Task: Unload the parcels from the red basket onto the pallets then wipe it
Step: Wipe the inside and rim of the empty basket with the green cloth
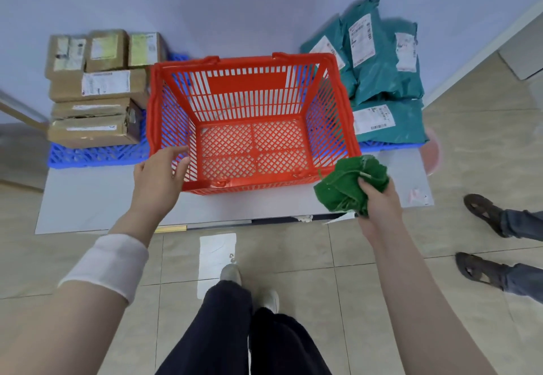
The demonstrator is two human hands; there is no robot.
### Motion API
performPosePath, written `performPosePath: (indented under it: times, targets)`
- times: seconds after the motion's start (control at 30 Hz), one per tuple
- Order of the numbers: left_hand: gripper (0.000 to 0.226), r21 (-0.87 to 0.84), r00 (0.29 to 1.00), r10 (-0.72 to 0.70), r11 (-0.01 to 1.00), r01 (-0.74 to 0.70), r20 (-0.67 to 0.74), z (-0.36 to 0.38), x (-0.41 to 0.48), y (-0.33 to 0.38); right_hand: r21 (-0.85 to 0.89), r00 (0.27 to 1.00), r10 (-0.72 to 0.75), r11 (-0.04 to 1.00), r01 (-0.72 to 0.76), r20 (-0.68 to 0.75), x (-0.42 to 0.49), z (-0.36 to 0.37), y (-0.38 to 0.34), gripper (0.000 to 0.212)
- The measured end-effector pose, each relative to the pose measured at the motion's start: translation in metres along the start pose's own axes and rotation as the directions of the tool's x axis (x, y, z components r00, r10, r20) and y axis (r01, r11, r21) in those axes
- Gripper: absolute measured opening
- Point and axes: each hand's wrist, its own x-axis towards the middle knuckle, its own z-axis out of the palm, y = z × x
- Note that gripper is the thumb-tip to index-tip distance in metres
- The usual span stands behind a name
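Head view, empty red basket (252, 127), left hand (160, 173) open at its rim, right hand (379, 201) gripping green cloth (346, 186)

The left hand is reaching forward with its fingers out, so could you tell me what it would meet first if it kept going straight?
Most likely the near left corner of the red basket; the left hand already looks at its slatted side, though contact is unclear.
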Motion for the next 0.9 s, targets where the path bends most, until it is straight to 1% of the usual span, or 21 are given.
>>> performPosePath:
  times: [0.17, 0.23, 0.33, 0.4, 0.47, 0.5, 0.53, 0.57, 0.6, 0.63, 0.67, 0.7, 0.73, 0.77, 0.8, 0.87, 0.9]
  targets:
    - [0.029, -0.096, 0.987, -0.162, 0.982, 0.160, -0.017, -0.023, 0.009, -0.014, -0.103, 0.999, -0.041, 0.994, 0.042, 0.009, 0.019, 0.018, -0.024, 0.033]
    - [0.029, -0.151, 0.972, -0.234, 0.962, 0.228, -0.017, -0.028, 0.019, -0.025, -0.107, 0.999, -0.039, 0.993, 0.039, 0.000, 0.027, 0.030, -0.034, 0.037]
    - [0.031, -0.188, 0.937, -0.349, 0.920, 0.343, 0.001, -0.032, 0.033, -0.039, -0.120, 0.999, -0.045, 0.992, 0.045, 0.001, 0.042, 0.042, -0.049, 0.041]
    - [0.033, -0.222, 0.912, -0.409, 0.888, 0.403, 0.017, -0.032, 0.045, -0.044, -0.065, 0.999, -0.023, 0.998, 0.022, -0.025, 0.055, 0.047, -0.055, 0.044]
    - [0.037, -0.268, 0.886, -0.463, 0.849, 0.455, 0.037, -0.028, 0.057, -0.045, 0.023, 0.997, 0.061, 0.998, -0.060, -0.050, 0.068, 0.050, -0.059, 0.037]
    - [0.040, -0.290, 0.871, -0.489, 0.828, 0.481, 0.048, -0.024, 0.064, -0.045, 0.061, 0.995, 0.101, 0.993, -0.099, -0.027, 0.073, 0.052, -0.062, 0.027]
    - [0.041, -0.306, 0.854, -0.516, 0.804, 0.509, 0.066, -0.022, 0.069, -0.042, 0.106, 0.991, 0.131, 0.985, -0.134, 0.027, 0.076, 0.055, -0.065, 0.028]
    - [0.043, -0.321, 0.841, -0.536, 0.784, 0.531, 0.080, -0.018, 0.074, -0.042, 0.120, 0.987, 0.144, 0.981, -0.152, 0.073, 0.081, 0.058, -0.067, 0.052]
    - [0.044, -0.338, 0.825, -0.557, 0.761, 0.553, 0.095, -0.015, 0.080, -0.039, 0.114, 0.983, 0.146, 0.981, -0.159, 0.114, 0.086, 0.060, -0.069, 0.069]
    - [0.045, -0.356, 0.812, -0.575, 0.741, 0.570, 0.103, -0.011, 0.086, -0.037, 0.124, 0.981, 0.132, 0.981, -0.149, 0.141, 0.090, 0.063, -0.072, 0.070]
    - [0.047, -0.369, 0.795, -0.596, 0.718, 0.590, 0.113, -0.010, 0.091, -0.032, 0.126, 0.979, 0.134, 0.980, -0.154, 0.155, 0.093, 0.068, -0.075, 0.064]
    - [0.048, -0.379, 0.779, -0.616, 0.696, 0.609, 0.121, -0.007, 0.097, -0.033, 0.126, 0.979, 0.138, 0.979, -0.158, 0.151, 0.098, 0.070, -0.077, 0.063]
    - [0.049, -0.387, 0.763, -0.633, 0.676, 0.627, 0.129, -0.006, 0.101, -0.029, 0.122, 0.978, 0.153, 0.978, -0.170, 0.139, 0.104, 0.072, -0.078, 0.067]
    - [0.049, -0.389, 0.744, -0.655, 0.656, 0.646, 0.132, -0.003, 0.105, -0.030, 0.101, 0.981, 0.169, 0.979, -0.178, 0.093, 0.112, 0.071, -0.078, 0.068]
    - [0.049, -0.393, 0.728, -0.671, 0.638, 0.662, 0.139, -0.003, 0.108, -0.028, 0.082, 0.982, 0.185, 0.979, -0.188, 0.047, 0.117, 0.070, -0.078, 0.065]
    - [0.049, -0.401, 0.695, -0.703, 0.599, 0.693, 0.150, 0.001, 0.114, -0.026, 0.017, 0.977, 0.214, 0.977, -0.214, 0.007, 0.126, 0.069, -0.082, 0.048]
    - [0.050, -0.401, 0.683, -0.714, 0.588, 0.703, 0.150, 0.004, 0.117, -0.026, -0.052, 0.977, 0.215, 0.975, -0.215, -0.009, 0.130, 0.068, -0.085, 0.037]
